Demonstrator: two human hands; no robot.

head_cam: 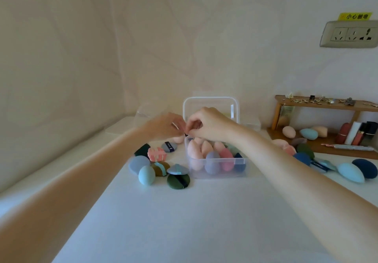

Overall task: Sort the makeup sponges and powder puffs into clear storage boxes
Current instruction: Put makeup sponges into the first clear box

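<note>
**Pastels and deep tones across a white table**

Pink, grey-lilac and navy sponges [212, 156] fill a clear box [216, 170] on the white table [184, 221]. Left of it lie a dark green puff [178, 181] with a navy band, a pink-and-white striped puff [157, 154] and an aqua sponge [146, 175]. At right, a navy sponge [366, 168] sits by a brown shelf [327, 104]; a yellow label [354, 16] tops a beige socket [350, 35].

Home dressing corner: pale wallpapered wall [143, 37], wall socket [349, 35] under yellow sticker, small wooden shelf [327, 104] holding trinkets and lipsticks [345, 132], white bench [184, 221].
</note>
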